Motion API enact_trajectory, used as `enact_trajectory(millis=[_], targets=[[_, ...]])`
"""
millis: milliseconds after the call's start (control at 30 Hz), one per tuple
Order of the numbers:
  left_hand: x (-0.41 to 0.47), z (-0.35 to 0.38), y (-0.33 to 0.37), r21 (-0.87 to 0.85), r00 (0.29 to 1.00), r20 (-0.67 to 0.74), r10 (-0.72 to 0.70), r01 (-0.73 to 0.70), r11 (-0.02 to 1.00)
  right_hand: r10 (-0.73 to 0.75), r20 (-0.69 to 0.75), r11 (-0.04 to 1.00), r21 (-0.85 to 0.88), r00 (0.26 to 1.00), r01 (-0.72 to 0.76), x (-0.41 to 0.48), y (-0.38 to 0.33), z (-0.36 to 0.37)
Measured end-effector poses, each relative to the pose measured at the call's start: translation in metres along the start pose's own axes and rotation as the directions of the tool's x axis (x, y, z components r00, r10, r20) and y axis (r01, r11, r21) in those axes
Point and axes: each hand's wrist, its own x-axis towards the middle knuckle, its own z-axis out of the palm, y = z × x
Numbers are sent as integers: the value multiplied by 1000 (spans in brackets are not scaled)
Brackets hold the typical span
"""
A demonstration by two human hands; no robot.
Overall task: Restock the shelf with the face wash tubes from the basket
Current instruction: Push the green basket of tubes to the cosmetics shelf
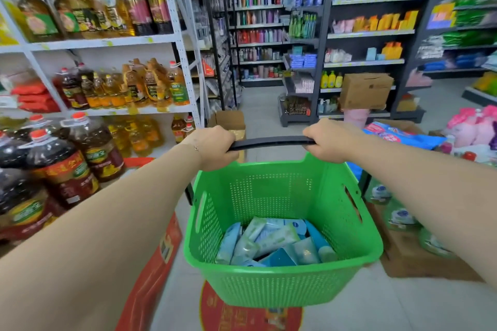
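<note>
A green plastic basket (282,285) hangs in front of me above the floor. Several pale blue and white face wash tubes (271,243) lie piled on its bottom. A black handle (270,142) arches over the basket. My left hand (215,146) grips the handle's left end. My right hand (329,140) grips its right end. Dark shelves (371,33) with toiletries and cosmetics stand at the far end of the aisle.
A white rack of cooking oil bottles (113,83) lines the left side, with large oil jugs (64,169) on the floor. Cardboard boxes (365,90) and packaged goods (398,137) crowd the right. A tiled aisle (261,105) runs ahead. Red floor stickers lie below the basket.
</note>
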Motion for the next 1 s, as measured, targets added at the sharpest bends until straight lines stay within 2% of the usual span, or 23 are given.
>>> enact_trajectory(millis=[300, 633, 1000], targets=[[208, 42, -82, -30, 997, -1, 71, -71, 997, 84, 43, 996, 22, 996, -85, 183, 83, 33], [434, 60, -140, 35, 986, -14, 165, -164, 986, 165, 52, 986, 23, 985, -166, 348, 194, 61], [644, 83, -176, 17, 989, 1, 145, -145, 989, 148, 80, 989, 14, 986, -149, 524, 319, 89]])
